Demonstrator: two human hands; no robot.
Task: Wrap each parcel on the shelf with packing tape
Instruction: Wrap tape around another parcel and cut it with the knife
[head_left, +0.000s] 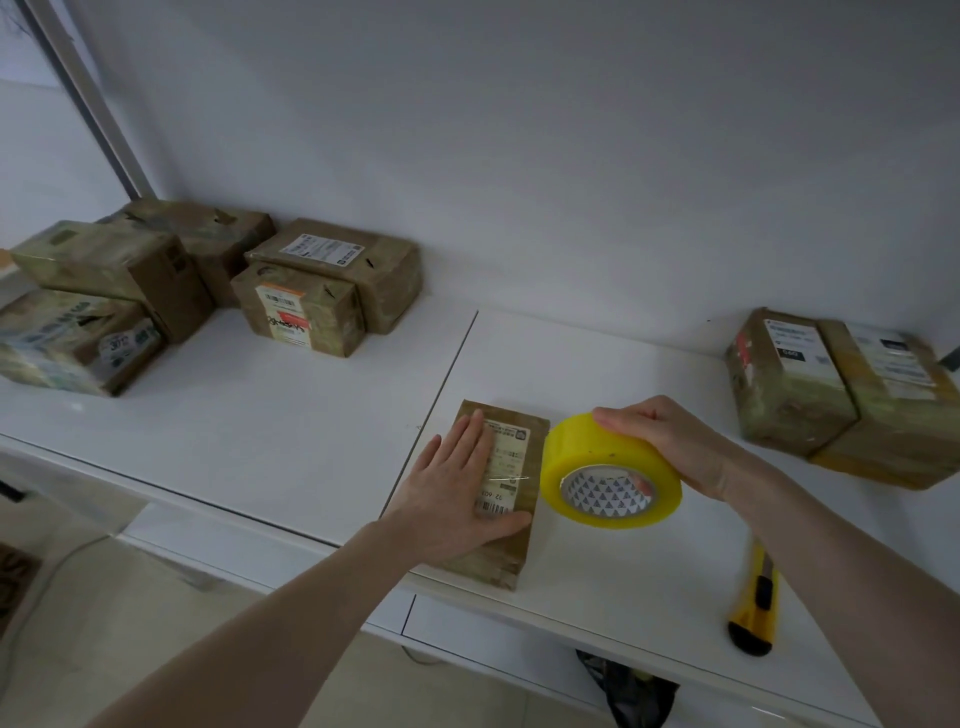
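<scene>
Utility knife (751, 605): yellow and black, lying at the shelf's (291, 415) near edge on the right, beside the right forearm; likely kept within reach for cutting tape. Blurred, so I cannot tell whether the blade is out.
Left hand (457, 493): flat, fingers straight, pressing on the parcel's top; a wide grip holding nothing, probably pinning the box steady.
Parcel in hand (511, 462): small brown box with a shipping label, close to the shelf's near edge, just right of the seam between panels. Label text is too small to read.
Right hand (660, 441): grip curled over the yellow tape roll (610, 470), which it holds just beside the parcel's right side, seemingly to draw tape across. The tape's free end is hard to make out.
Right parcels (831, 389): two at the far right edge, against the wall, partly cut off.
Left parcels (208, 291): a cluster at the far left corner, some stacked; which are already wrapped is unclear.
</scene>
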